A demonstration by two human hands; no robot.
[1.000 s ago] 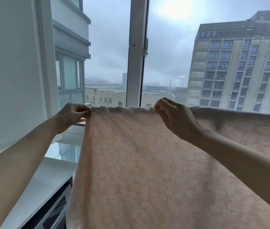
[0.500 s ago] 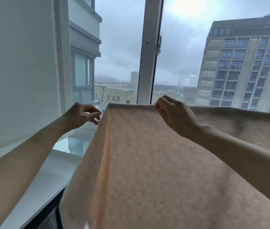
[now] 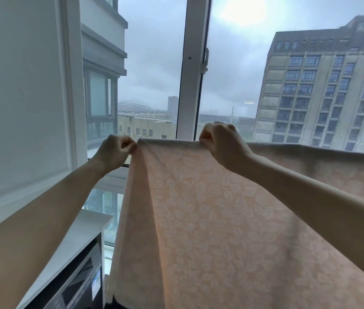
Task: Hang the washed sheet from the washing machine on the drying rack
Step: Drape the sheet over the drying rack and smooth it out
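Observation:
A peach sheet (image 3: 210, 219) with a pale leaf print hangs in front of me, draped over a horizontal line that the cloth hides. My left hand (image 3: 114, 152) pinches the sheet's top left corner. My right hand (image 3: 221, 146) pinches the top fold further right, fingers curled over the edge. The sheet runs on to the right edge of the view behind my right forearm. The drying rack itself is hidden under the cloth.
A window with a white upright frame (image 3: 190, 85) stands just behind the sheet. A white wall panel (image 3: 20, 97) is on the left. Below left sit a white ledge (image 3: 83, 237) and a dark appliance (image 3: 80, 284).
My left hand let go of the corner half a second ago and now pinches it again. The right hand kept its hold on the top fold. The view shifted left.

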